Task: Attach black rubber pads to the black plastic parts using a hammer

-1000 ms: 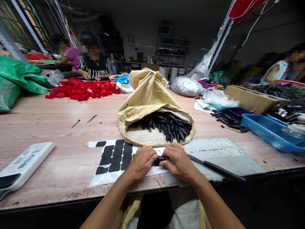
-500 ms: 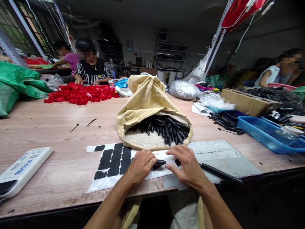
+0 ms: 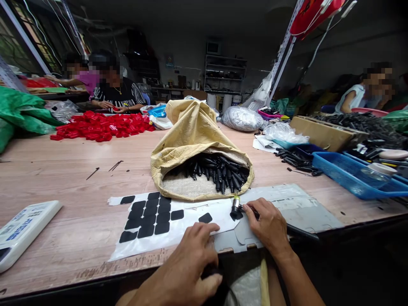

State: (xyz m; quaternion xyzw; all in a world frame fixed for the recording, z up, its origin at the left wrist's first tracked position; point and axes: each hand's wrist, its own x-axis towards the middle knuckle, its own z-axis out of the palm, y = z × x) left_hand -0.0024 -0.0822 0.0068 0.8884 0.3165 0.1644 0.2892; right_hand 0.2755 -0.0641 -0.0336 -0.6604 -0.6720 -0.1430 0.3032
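My right hand (image 3: pixel 267 223) is closed at the right end of the white sticker sheet (image 3: pixel 188 242). Its fingertips pinch a small black cylindrical piece (image 3: pixel 236 209) with a shiny yellowish end, which stands over the sheet. A long black rod (image 3: pixel 302 233) sticks out to the right from behind this hand. At the table's front edge my left hand (image 3: pixel 194 263) is open, thumb and fingers apart, and I see nothing between them. Black rounded-square stickers (image 3: pixel 145 229) lie in rows on the sheet, with a single black sticker (image 3: pixel 205 218) near my left fingertips.
A yellow sack (image 3: pixel 191 140) lies beyond the sheet, its mouth showing black tapered parts (image 3: pixel 219 170). Red pieces (image 3: pixel 102 125) are heaped at back left. A white device (image 3: pixel 28 233) sits at left, a blue tray (image 3: pixel 353 174) at right. Other people (image 3: pixel 117 91) sit farther back.
My left hand has come back toward the table edge, and the black tube it held is no longer seen in it. My right hand has shifted right and now pinches the small cylindrical piece.
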